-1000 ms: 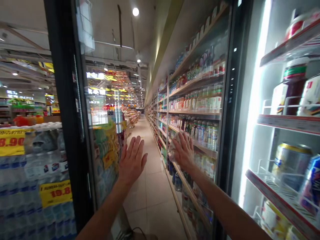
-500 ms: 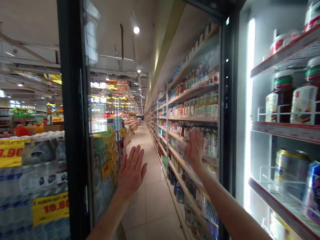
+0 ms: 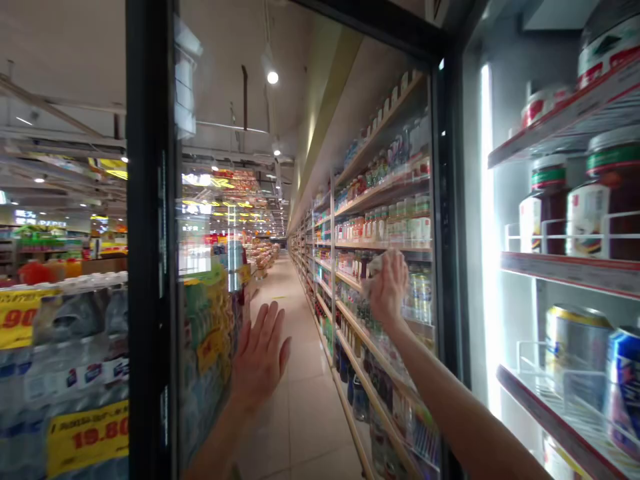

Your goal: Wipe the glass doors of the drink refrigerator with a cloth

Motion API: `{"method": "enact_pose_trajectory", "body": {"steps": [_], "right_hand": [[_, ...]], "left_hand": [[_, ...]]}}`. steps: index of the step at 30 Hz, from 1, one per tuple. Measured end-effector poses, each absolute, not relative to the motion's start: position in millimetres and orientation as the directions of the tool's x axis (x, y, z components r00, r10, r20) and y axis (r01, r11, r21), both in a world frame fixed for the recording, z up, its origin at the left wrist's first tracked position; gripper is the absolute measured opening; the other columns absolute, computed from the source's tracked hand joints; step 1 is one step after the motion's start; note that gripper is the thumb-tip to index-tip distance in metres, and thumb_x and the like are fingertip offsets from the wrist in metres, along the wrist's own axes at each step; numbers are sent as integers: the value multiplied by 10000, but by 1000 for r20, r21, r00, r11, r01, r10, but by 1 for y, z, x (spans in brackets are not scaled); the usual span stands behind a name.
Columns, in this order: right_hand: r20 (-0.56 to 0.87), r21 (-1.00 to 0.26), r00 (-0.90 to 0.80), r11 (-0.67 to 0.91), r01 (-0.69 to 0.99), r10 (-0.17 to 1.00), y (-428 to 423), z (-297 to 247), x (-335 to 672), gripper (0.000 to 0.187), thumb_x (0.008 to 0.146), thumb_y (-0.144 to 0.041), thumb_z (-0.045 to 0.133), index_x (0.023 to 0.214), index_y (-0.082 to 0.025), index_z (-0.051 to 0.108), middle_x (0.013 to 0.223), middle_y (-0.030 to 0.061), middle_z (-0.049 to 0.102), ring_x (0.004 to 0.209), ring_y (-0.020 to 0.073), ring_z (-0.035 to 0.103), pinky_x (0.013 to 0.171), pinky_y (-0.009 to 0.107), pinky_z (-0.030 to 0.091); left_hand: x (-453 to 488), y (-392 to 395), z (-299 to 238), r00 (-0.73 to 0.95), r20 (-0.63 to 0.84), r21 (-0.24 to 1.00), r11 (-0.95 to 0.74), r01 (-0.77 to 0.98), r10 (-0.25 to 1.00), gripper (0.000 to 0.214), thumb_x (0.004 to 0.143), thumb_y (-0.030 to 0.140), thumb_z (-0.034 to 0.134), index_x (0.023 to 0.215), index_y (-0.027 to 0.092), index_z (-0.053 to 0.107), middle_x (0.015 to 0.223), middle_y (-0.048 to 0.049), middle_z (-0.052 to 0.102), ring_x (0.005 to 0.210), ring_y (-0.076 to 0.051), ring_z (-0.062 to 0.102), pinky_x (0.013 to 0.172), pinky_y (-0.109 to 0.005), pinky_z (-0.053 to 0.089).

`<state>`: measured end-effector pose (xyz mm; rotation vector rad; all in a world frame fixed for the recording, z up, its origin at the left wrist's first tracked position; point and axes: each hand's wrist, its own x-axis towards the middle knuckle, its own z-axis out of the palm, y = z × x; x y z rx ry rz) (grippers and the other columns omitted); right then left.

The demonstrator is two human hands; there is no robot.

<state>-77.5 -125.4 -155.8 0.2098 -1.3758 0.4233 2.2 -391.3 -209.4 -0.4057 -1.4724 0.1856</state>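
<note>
I look through an open glass fridge door (image 3: 310, 167) with a black frame (image 3: 147, 267). My left hand (image 3: 257, 360) lies flat against the glass at lower centre, fingers stretched out and apart, holding nothing. Further right and higher, my right hand (image 3: 389, 288) presses a small pale cloth (image 3: 373, 268) against the same pane, near the door's hinge side (image 3: 446, 200). The cloth is mostly hidden under my fingers.
The lit fridge interior at right has wire shelves (image 3: 565, 267) with dark bottles (image 3: 547, 207) and cans (image 3: 575, 337). Through the glass runs a tiled aisle (image 3: 300, 400) beside long drink shelves (image 3: 370, 193). Stacked water packs with yellow price tags (image 3: 85, 437) stand at left.
My right hand has slid the cloth up and to the right across the glass. My left hand has dropped slightly, still flat. The door frame sits further right in view.
</note>
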Motion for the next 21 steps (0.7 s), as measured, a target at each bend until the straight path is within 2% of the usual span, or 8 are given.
{"method": "enact_pose_trajectory", "body": {"steps": [2,4,10,11,14,16,18,21], "right_hand": [[977,206,143,881,-426,-159,-139,-157,-72,483,901,-265,320,1375,-217,395,1427,99,410,1395,234,237,1099,490,254],[941,337,143,832,-440,-306,-141,-154,-69,474,892,-248,335,1359,-244,416,1410,72,438,1391,217,251,1111,477,235],[949,-237,87,867,-438,303,-122,-115,-77,504,906,-273,271,1386,-169,383,1458,152,343,1381,283,254,1068,557,251],[958,-208,88,875,-437,271,-128,-112,-76,504,904,-270,273,1385,-166,385,1461,148,339,1385,280,246,1074,548,248],[986,160,108,886,-436,-125,-149,-116,-69,488,888,-259,317,1362,-214,423,1452,88,374,1394,233,234,1112,477,226],[953,300,105,850,-433,-284,-153,-120,-67,474,884,-266,333,1344,-250,443,1438,56,401,1392,211,243,1122,457,211],[982,187,94,883,-431,-163,-147,-118,-69,481,893,-280,308,1356,-228,428,1440,78,394,1387,226,254,1112,482,214],[975,-147,91,898,-416,202,-141,-109,-73,519,906,-296,263,1394,-156,370,1461,146,339,1385,274,247,1083,534,233]], "left_hand": [[1,-392,-209,95,928,-371,920,123,361,638,854,220,509,1425,101,248,1326,-147,505,1388,-180,206,1141,-368,179],[1,-392,-209,91,927,-373,920,119,364,639,852,216,510,1424,96,250,1323,-149,508,1389,-181,202,1144,-369,171],[4,-390,-209,82,933,-360,922,145,351,635,859,219,496,1429,107,240,1325,-151,507,1386,-191,214,1139,-379,187],[4,-389,-209,83,933,-360,922,144,351,636,858,218,498,1429,105,240,1323,-153,508,1386,-192,215,1137,-380,190],[4,-390,-209,84,929,-369,921,126,361,638,854,215,506,1425,95,247,1318,-160,512,1388,-192,207,1138,-379,187],[5,-390,-209,82,928,-372,920,121,365,638,854,215,507,1424,94,248,1315,-157,516,1390,-191,201,1138,-381,185],[5,-390,-209,78,928,-371,920,127,363,639,855,218,504,1426,100,243,1319,-151,514,1389,-190,202,1138,-384,186],[6,-390,-209,71,931,-365,922,129,359,644,857,219,499,1430,102,231,1335,-147,497,1388,-191,204,1137,-387,190]]}}
